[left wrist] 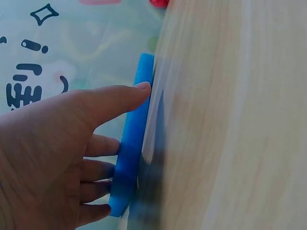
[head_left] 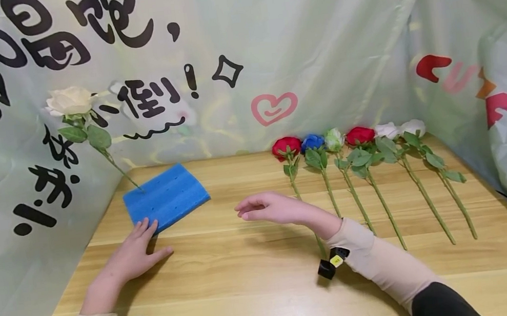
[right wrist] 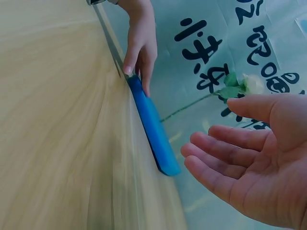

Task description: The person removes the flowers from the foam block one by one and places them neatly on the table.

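A blue foam block (head_left: 167, 198) with small holes lies at the left of the wooden table. One white rose (head_left: 70, 102) stands tilted in it, its stem in the block's far left part. My left hand (head_left: 129, 256) rests its fingertips on the block's near left edge, fingers straight and thumb spread. In the left wrist view the block (left wrist: 132, 139) shows edge-on beside the fingers. My right hand (head_left: 270, 207) hovers above the table right of the block, holding nothing. Its fingers look relaxed and slightly bent in the right wrist view, palm (right wrist: 268, 167) bare.
Several loose roses lie in a row on the right: red (head_left: 287, 147), blue (head_left: 312, 142), pale green (head_left: 334, 139), another red (head_left: 360, 135) and pale ones (head_left: 412, 127). My right forearm (head_left: 380, 258) passes over some stems. A printed cloth (head_left: 315, 43) hangs behind the table (head_left: 249, 292).
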